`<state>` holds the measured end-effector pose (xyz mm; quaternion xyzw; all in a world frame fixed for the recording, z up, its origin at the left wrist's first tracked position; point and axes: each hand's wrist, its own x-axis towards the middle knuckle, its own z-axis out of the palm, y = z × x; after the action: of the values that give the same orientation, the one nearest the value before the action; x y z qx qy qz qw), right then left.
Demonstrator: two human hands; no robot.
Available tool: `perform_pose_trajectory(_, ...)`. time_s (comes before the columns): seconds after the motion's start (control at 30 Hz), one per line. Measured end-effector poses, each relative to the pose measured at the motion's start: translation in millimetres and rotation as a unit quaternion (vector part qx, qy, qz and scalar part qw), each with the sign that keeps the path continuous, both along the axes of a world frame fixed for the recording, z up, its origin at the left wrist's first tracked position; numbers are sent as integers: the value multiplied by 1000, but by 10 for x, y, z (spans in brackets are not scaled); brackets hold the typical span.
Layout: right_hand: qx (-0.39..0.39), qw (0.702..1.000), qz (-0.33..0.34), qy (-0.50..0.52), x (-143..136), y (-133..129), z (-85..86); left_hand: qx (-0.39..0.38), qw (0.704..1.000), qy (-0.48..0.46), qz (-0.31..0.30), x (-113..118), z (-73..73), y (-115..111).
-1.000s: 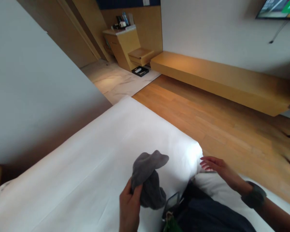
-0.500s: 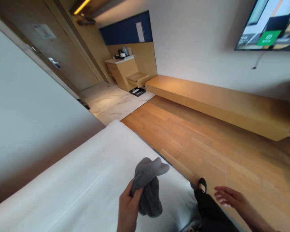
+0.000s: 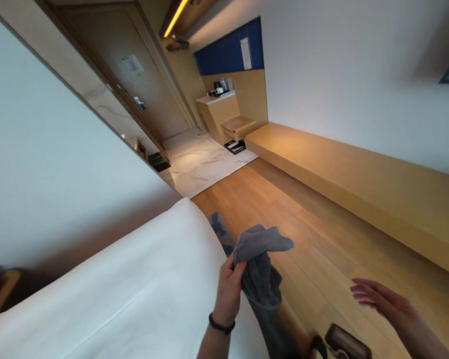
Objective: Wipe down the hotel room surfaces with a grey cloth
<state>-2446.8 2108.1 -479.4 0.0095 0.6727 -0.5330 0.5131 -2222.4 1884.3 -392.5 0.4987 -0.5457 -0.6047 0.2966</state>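
My left hand (image 3: 230, 281) is closed round a bunched grey cloth (image 3: 262, 264), which hangs from the fingers and spreads to the right. A dark band circles the left wrist. Below and beside that hand lies the white bed (image 3: 153, 279). Over the wooden floor at the lower right is my right hand (image 3: 381, 299), its fingers stretched out and touching nothing.
A patterned rug (image 3: 220, 229) lies beside the bed. Along the wall runs a long wooden bench (image 3: 340, 169). Farther off are a cabinet (image 3: 224, 112) with cups and a door (image 3: 123, 70). A dark case-like object (image 3: 347, 341) and a shoe show at the bottom.
The view has turned left and moved. The grey cloth, still in my left hand, now hangs past the bed's edge. The rug and a dark case-like object at the bottom have come into view.
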Motion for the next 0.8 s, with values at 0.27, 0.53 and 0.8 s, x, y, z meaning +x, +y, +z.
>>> perform_pose_trajectory(0.27,-160,959,229,-42,-299,-1595,-354,113,965,124,201,-249,-307,-761)
perform_pose_trajectory(0.53,-111,968,225,-25,-946,-3235,-756,151,935,223,231,-713,-449,-2543)
perform_pose_trajectory(0.8,-71,961,258,-74,-1379,-5093,-1130,99,928,217,286,-768,-293,-4010)
